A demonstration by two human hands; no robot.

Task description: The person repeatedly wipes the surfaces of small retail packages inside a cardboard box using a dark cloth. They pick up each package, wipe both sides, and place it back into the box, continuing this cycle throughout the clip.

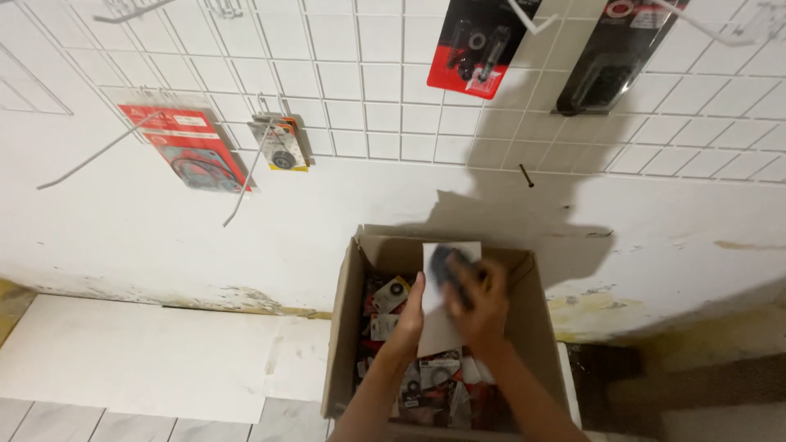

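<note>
A white card packet [440, 315] with a dark round part at its top end is held over the open cardboard box [344, 327], its long axis running roughly upright in the view, from the wrists toward the wall. Both hands have it between them: the left hand [409, 315] lies flat along the packet's left edge with the fingers straight, steadying rather than gripping, while the right hand [479, 307] is closed over the upper right part, its fingers curled across the dark round piece, which is blurred. The right hand's grip covers more of the packet; the left only touches its side. The packet sits just above the box's contents, a loose heap of many similar small packets in red, black and white, too jumbled to count. The box stands on the floor against a stained white wall [164, 221]. Above it, well apart from the hands, a white wire grid panel [385, 98] carries four hanging packets: a red one with a ring gasket [187, 147], a small one [282, 146] beside it, a red and black one [479, 45], and a dark one [610, 57]. A single nail [526, 174] sticks out of the wall below the grid.
</note>
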